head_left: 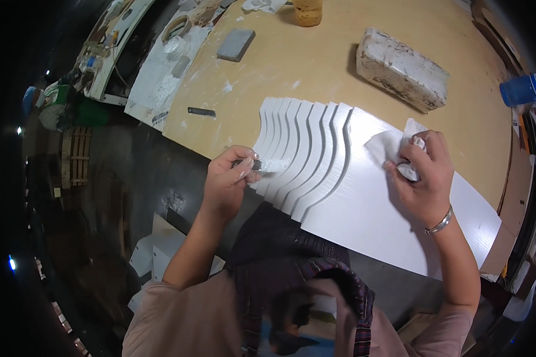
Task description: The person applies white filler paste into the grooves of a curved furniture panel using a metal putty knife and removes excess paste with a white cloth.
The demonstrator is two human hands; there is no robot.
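Observation:
A stack of white panels [363, 220] with wavy left edges lies fanned out like steps along the near side of the table. My left hand [225, 178] is closed round a small putty knife with a dark grip. Its flat blade [275, 165], smeared white, reaches over the stepped edges at the stack's left; whether it touches them I cannot tell. On the right, my right hand [426, 175] grips a crumpled white cloth [389, 144] above the top panel's smooth face. Part of the cloth is bunched up inside the fingers.
Beyond the panels, a whitish smeared block [402, 68] rests on the tan tabletop [298, 65]. A grey rectangular block [236, 44] and a dark flat strip [202, 112] lie to the left. An amber container [308, 12] stands at the back, a blue cup [522, 90] at the right.

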